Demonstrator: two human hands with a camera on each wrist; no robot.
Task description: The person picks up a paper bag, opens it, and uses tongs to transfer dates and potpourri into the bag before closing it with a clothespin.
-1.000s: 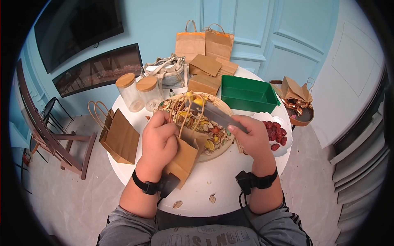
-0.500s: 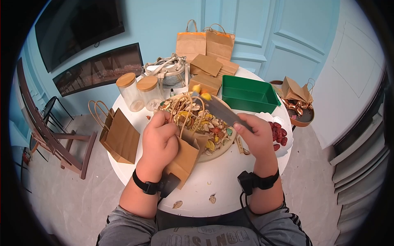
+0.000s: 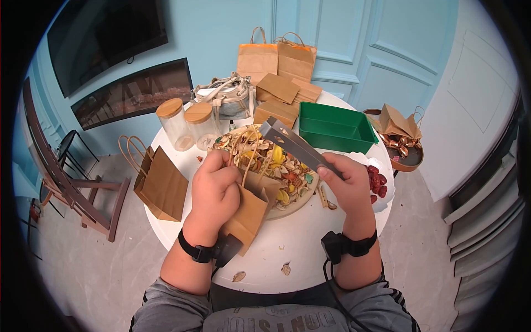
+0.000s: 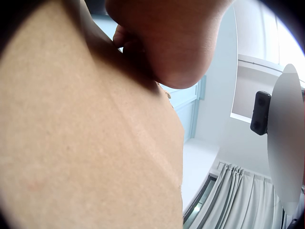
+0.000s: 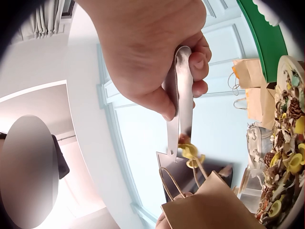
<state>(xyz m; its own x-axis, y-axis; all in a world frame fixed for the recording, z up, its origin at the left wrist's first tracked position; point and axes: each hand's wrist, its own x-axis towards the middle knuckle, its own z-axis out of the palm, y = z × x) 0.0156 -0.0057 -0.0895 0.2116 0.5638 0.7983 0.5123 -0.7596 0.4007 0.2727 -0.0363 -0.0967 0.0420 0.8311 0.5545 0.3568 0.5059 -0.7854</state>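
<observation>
My left hand (image 3: 213,193) grips a small brown paper bag (image 3: 243,216) near its top, with the twisted handles rising by the fingers. In the left wrist view the bag's side fills much of the picture. My right hand (image 3: 349,185) holds metal tongs (image 3: 296,148) between thumb and fingers, slanting left over the round plate (image 3: 306,201) of dried potpourri (image 3: 287,181). In the right wrist view a blurred yellow dried piece (image 5: 189,151) is at the tong ends, just above the bag's handles.
Another brown bag (image 3: 163,185) stands at left, behind it two lidded glass jars (image 3: 202,127). A green bin (image 3: 334,130) is at the back right. A white dish (image 3: 388,193) holds red dried fruit. A handbag (image 3: 232,97) and more paper bags (image 3: 257,61) line the back.
The tongs have lifted and tilted, and the yellow pieces at their end in the earlier head views no longer show there. The left hand and bag have stayed about still.
</observation>
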